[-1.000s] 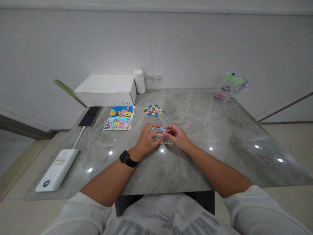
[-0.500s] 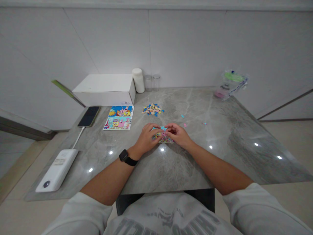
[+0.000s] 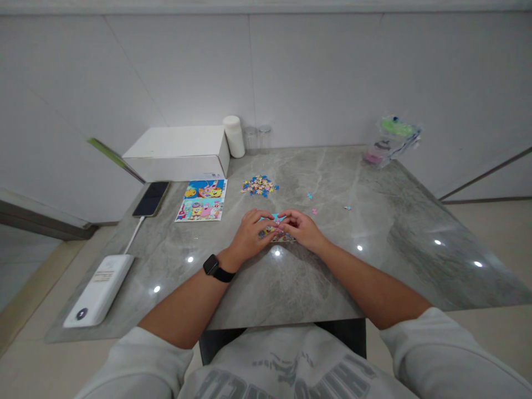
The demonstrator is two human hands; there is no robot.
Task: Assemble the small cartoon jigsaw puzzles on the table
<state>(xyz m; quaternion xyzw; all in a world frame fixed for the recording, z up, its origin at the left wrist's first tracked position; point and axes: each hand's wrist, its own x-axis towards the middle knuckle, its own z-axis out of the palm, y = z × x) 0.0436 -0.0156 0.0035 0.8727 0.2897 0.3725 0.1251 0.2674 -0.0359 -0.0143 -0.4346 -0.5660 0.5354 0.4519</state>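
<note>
A partly covered jigsaw puzzle [image 3: 283,236] with a bright cartoon picture lies flat on the table before me. My left hand [image 3: 251,234] grips it from the left, fingers along the far side and thumb on the near side. Over its right part, my right hand [image 3: 305,228] is closed in a pinch, with a small pink puzzle piece [image 3: 278,222] at the fingertips. The two hands nearly touch and hide much of the picture. Beyond them is a pile of loose puzzle pieces [image 3: 260,186]. A blue piece [image 3: 310,196] and a pink piece [image 3: 315,211] lie apart to the right.
A cartoon picture sheet [image 3: 201,200] lies left of the pile. A phone [image 3: 152,199] is cabled to a white power bank [image 3: 98,291]. A white box [image 3: 177,152], a white cylinder [image 3: 234,137] and glasses [image 3: 265,139] stand behind. A plastic bag [image 3: 393,141] sits back right.
My right fingers have shifted slightly left over the puzzle, closer to my left hand. My left hand stays nearly where it was, and the loose pieces have not moved.
</note>
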